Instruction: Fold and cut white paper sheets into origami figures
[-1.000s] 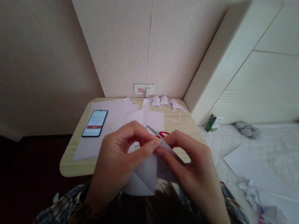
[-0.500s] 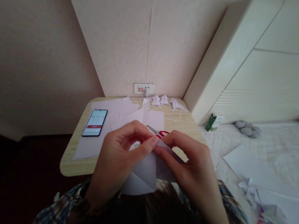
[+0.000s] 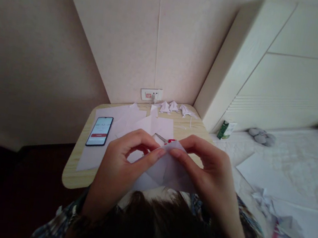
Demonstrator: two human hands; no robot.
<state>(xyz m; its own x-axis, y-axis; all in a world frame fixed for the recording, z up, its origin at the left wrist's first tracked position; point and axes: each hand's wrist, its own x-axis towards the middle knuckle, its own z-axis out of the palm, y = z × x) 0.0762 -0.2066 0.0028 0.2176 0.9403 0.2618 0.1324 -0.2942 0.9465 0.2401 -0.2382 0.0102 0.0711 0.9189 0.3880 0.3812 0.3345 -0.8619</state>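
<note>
A white sheet of paper [image 3: 166, 173] with fold creases hangs between my two hands, its upper edge coming to a blunt peak. My left hand [image 3: 128, 166] pinches it left of the peak, thumb on the near side. On the other side my right hand [image 3: 206, 169] pinches it too, thumb pressed near the top. Just beyond the fingertips lie scissors [image 3: 162, 138] with red handles, partly hidden by the paper and my right hand.
A small wooden table [image 3: 72, 174] bears white sheets [image 3: 122, 116], a phone [image 3: 99, 131] and several folded paper figures [image 3: 174, 106] near the wall socket [image 3: 151, 94]. At right, a bed [image 3: 293, 153] holds a small green-and-white box [image 3: 226, 130], grey rounded objects [image 3: 261, 136] and more paper [image 3: 271, 178].
My hands have moved slightly apart along the paper's top edge. The paper has tilted and spread, and its peak now shows between the thumbs.
</note>
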